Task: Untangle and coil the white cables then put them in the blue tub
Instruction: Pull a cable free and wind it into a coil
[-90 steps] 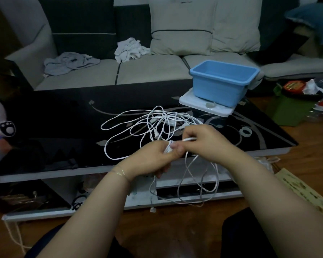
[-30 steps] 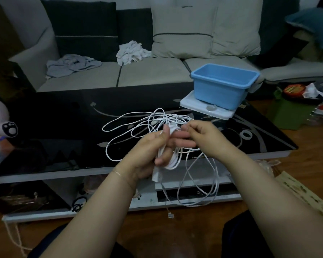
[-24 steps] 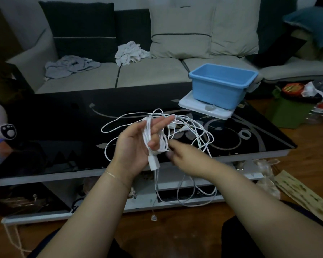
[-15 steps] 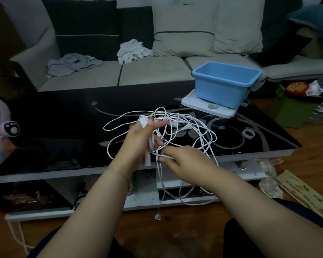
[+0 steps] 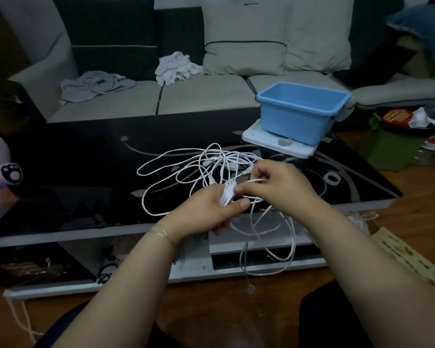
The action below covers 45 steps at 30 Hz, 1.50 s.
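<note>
Grip: a small coil (image 5: pixel 227 195) of white cable is clenched in the left hand (image 5: pixel 206 212); a strand is pinched by the right hand (image 5: pixel 279 187). The tangled white cables (image 5: pixel 201 169) lie on the tabletop (image 5: pixel 86 172) before the blue tub (image 5: pixel 299 111). Light, limp, easily snagged; best taken near the connector ends.

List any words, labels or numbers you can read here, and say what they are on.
None can be read.
Red round lid on the green box: print, too blurred.
Pale printed card on the wooden floor: dark marks, too small.
Blue plastic tub: no text visible.
</note>
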Each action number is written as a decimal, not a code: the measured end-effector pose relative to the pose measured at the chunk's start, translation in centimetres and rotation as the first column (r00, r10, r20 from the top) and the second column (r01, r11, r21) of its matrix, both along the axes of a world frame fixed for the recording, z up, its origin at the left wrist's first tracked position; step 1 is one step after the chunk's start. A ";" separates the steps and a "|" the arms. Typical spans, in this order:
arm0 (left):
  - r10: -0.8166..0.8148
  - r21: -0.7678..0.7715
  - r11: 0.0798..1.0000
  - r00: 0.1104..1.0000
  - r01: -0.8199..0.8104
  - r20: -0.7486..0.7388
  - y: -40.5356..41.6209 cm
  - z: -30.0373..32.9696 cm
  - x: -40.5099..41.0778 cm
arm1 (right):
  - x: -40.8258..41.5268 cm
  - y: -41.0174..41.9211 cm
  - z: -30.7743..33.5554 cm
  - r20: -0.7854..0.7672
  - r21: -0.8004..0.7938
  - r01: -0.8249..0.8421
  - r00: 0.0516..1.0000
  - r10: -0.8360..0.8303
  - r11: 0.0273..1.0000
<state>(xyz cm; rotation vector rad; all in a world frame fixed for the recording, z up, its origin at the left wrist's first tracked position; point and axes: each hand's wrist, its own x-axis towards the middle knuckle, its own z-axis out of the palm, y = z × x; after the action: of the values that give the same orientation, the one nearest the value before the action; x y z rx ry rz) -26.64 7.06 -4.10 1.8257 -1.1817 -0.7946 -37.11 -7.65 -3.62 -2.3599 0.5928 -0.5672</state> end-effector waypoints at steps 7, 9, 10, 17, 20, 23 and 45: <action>-0.171 -0.260 0.963 0.893 0.064 -0.415 0.4 0.5 -0.4 | 0.2 -2.6 0.3 0.225 0.245 -0.041 0.974 -0.016 0.969; -0.224 -0.348 0.937 0.781 0.010 -0.583 0.4 0.6 -0.2 | 0.5 -2.9 -0.4 0.212 0.238 -0.018 0.977 -0.034 0.971; -0.243 -0.375 0.926 0.702 -0.037 -0.669 0.3 0.7 0.1 | 0.7 -2.9 -0.8 0.183 0.221 -0.011 0.983 -0.030 0.975; -0.270 -0.432 0.783 0.382 -0.447 -0.884 0.8 1.3 1.9 | 1.5 1.3 -2.2 -0.270 -0.094 -0.149 0.956 0.119 0.984; -0.229 -0.420 0.730 0.385 -0.539 -0.894 1.1 1.4 2.5 | 1.4 3.8 -2.7 -0.382 -0.133 -0.329 0.887 0.258 0.935; -0.093 -0.380 0.746 0.479 -0.547 -0.873 1.0 1.3 2.6 | 1.0 4.5 -2.3 -0.386 -0.147 -0.397 0.866 0.317 0.906; -0.056 -0.029 0.998 0.998 0.056 0.003 0.2 0.4 0.4 | -0.1 1.1 0.1 -0.037 -0.199 -0.219 0.976 0.216 0.955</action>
<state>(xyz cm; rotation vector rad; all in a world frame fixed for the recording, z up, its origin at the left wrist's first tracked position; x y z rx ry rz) -26.28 7.21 -3.69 1.7767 -1.2440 -0.8033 -37.18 -6.58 -3.55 -2.5797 0.2857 -0.5315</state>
